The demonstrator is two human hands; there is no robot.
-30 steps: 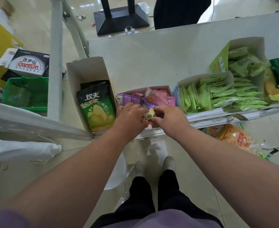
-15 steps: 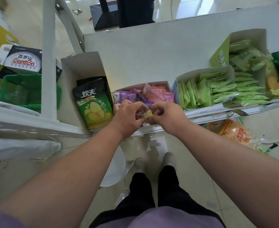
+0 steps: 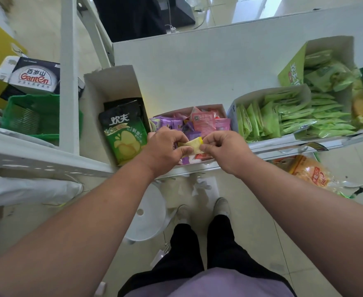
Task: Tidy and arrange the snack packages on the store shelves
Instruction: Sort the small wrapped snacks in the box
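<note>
A small yellow snack packet (image 3: 194,145) is pinched from both sides, by my left hand (image 3: 166,147) and my right hand (image 3: 224,147). The two hands hover over the front of a low white box (image 3: 221,107) filled with several purple, pink and red small packets (image 3: 203,121). Left of it stands a taller white box (image 3: 112,86) holding a black-and-green chip bag (image 3: 122,133). To the right, another white box (image 3: 272,92) is packed with several light green sachets (image 3: 283,116).
All boxes sit on a white shelf (image 3: 197,69). At far right a green carton (image 3: 292,69) holds green bags. A green basket (image 3: 30,114) and a Ganten box (image 3: 35,76) sit left. An orange snack bag (image 3: 311,170) and a white stool (image 3: 146,213) are below.
The yellow packet has been turned and stretched out between both hands, which have drawn slightly apart. The view has shifted a little.
</note>
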